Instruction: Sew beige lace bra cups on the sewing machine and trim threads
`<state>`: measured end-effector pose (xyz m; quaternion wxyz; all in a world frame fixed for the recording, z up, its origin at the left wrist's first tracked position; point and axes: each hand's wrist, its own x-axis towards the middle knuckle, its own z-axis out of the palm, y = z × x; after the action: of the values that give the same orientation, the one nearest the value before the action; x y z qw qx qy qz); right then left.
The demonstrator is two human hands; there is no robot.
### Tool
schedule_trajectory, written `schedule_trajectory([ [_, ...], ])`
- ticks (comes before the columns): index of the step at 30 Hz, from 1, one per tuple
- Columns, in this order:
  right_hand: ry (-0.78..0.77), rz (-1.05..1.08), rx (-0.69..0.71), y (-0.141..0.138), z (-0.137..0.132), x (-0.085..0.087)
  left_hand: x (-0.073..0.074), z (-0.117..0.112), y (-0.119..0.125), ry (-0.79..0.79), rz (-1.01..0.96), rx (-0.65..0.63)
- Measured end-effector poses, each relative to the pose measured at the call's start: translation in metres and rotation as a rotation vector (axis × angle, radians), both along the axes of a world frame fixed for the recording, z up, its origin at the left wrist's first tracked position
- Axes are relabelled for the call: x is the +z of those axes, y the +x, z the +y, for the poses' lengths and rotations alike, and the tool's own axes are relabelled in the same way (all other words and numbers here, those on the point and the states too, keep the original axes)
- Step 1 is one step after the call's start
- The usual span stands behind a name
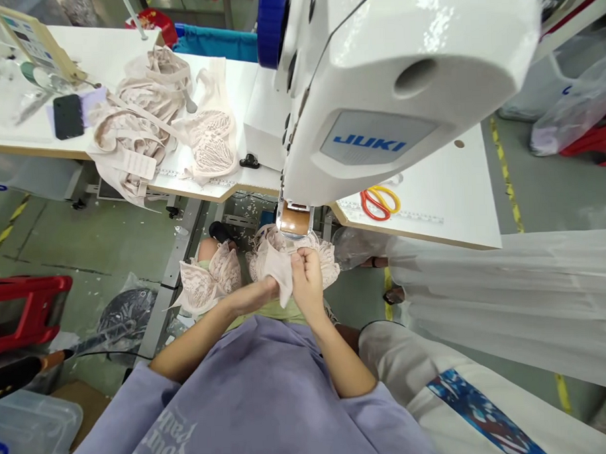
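Fabric (278, 269) | left hand (269, 288): partly covered | right hand (307, 272): pinching edge

On the table (464, 208), a phone (68, 116) lies left of a clothes heap (142, 113), a single bra (213, 141) lies between heap and sewing machine (377, 72), scissors (378, 204) lie on the right part, and more bras (208, 283) rest on the lap (273, 311) below.

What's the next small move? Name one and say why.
Probably spread the pale fabric between both hands: it hangs folded, the right hand pinches its edge, and it hides the left hand's fingers.
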<state>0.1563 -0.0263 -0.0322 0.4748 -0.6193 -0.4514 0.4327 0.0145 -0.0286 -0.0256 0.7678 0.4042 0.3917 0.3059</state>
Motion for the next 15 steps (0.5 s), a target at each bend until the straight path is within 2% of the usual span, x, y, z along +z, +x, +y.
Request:
schedule_trajectory([
  [4, 0.126, -0.101, -0.050, -0.026, -0.015, -0.004, -0.002, 0.000, 0.014, -0.043, -0.063, 0.227],
  [6, 0.153, -0.082, -0.074, -0.033, -0.021, -0.009, 0.004, -0.003, 0.015, -0.024, 0.040, 0.350],
  [8, 0.140, -0.075, -0.048, -0.031, -0.025, -0.010, 0.012, -0.005, 0.011, 0.048, 0.189, 0.414],
  [10, 0.144, -0.143, 0.010, -0.019, -0.028, -0.006, 0.023, -0.004, 0.002, 0.169, 0.346, 0.349],
  [12, 0.238, -0.283, 0.081, 0.000, -0.026, 0.004, 0.033, 0.000, -0.009, 0.265, 0.461, 0.153],
  [13, 0.304, -0.352, 0.150, 0.010, -0.023, 0.011, 0.038, 0.002, -0.014, 0.297, 0.500, 0.033],
  [15, 0.381, -0.425, 0.403, 0.028, -0.016, 0.023, 0.046, 0.005, -0.024, 0.348, 0.551, -0.174],
])
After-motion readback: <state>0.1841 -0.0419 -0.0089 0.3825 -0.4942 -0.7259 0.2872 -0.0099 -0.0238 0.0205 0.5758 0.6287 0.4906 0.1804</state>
